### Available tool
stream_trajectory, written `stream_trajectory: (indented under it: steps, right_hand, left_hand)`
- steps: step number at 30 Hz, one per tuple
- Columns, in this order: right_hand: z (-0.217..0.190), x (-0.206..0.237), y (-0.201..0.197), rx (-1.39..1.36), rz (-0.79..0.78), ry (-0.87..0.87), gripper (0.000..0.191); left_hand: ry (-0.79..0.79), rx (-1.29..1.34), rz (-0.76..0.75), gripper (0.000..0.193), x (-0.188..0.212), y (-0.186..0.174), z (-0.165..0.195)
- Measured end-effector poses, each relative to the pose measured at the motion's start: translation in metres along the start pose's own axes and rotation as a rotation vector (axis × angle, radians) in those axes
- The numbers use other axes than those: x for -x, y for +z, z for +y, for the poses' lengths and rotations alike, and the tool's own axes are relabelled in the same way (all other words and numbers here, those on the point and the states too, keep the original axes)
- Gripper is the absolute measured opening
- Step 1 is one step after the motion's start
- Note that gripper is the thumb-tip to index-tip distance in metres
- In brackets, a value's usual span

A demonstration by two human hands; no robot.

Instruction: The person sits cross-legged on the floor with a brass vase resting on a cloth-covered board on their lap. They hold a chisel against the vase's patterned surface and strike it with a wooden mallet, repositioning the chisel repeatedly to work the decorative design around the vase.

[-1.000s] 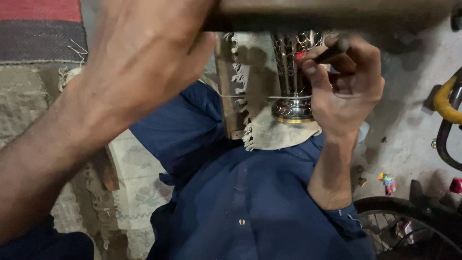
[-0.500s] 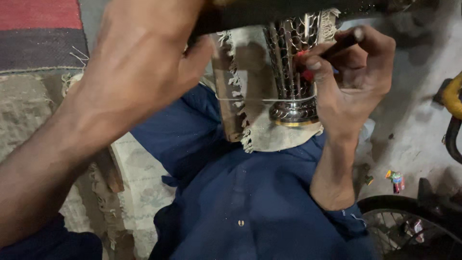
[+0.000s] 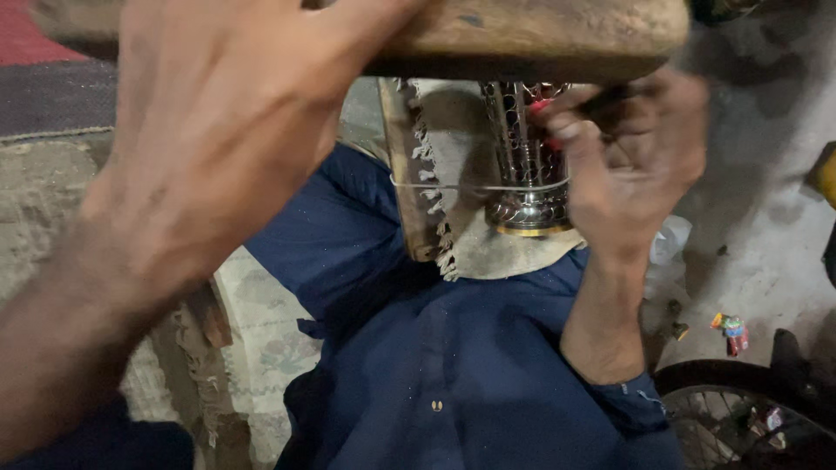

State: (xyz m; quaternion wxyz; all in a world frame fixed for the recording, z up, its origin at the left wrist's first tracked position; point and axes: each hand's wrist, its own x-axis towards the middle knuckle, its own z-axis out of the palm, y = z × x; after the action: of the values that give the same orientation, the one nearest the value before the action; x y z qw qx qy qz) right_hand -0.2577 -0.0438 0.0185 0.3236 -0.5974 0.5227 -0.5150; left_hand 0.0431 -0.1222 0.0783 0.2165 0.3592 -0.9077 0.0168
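Observation:
My left hand (image 3: 226, 148) fills the near left, blurred, its fingers wrapped on a thick wooden block (image 3: 531, 39) that lies across the top of the view. Below the block stands a shiny perforated metal cylinder (image 3: 522, 170) with a gold-coloured base rim, resting on a fringed beige cloth (image 3: 496, 248) over an upright wooden board (image 3: 399, 165). My right hand (image 3: 640, 165) is beside the cylinder's right side, pinching a thin dark tool with a red part (image 3: 544, 109) against the metal. My blue clothing (image 3: 453, 365) fills the lower middle.
A bicycle wheel (image 3: 740, 418) shows at the lower right on a grey concrete floor (image 3: 766, 252). Small colourful wrappers (image 3: 731, 332) and a white scrap (image 3: 672, 239) lie there. A yellow object (image 3: 823, 174) is at the right edge, a red and grey rug (image 3: 43, 78) upper left.
The wooden block has come lower and nearer, now covering the cylinder's top. My left hand looms larger and is blurred with motion. My right hand stays at the cylinder with the tool.

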Motion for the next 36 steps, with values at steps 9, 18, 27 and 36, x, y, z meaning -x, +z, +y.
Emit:
stream_trajectory:
  steps: [9, 18, 27, 36]
  right_hand:
    - [0.021, -0.004, -0.014, -0.009, -0.077, -0.056, 0.031]
    - [0.012, -0.005, -0.005, -0.031, 0.004, -0.016, 0.035]
    - [0.009, -0.002, -0.006, -0.041, 0.005, 0.020, 0.036]
    - [0.011, -0.002, -0.007, -0.013, -0.009, -0.013, 0.032]
  left_hand:
    - [-0.251, 0.902, 0.098, 0.059, 0.009, 0.065, 0.020]
    - [-0.120, 0.401, -0.087, 0.037, -0.026, 0.009, -0.004]
    - [0.033, 0.058, -0.171, 0.038, -0.036, -0.005, 0.001]
    - [-0.023, 0.086, -0.210, 0.027, -0.039, -0.010, 0.003]
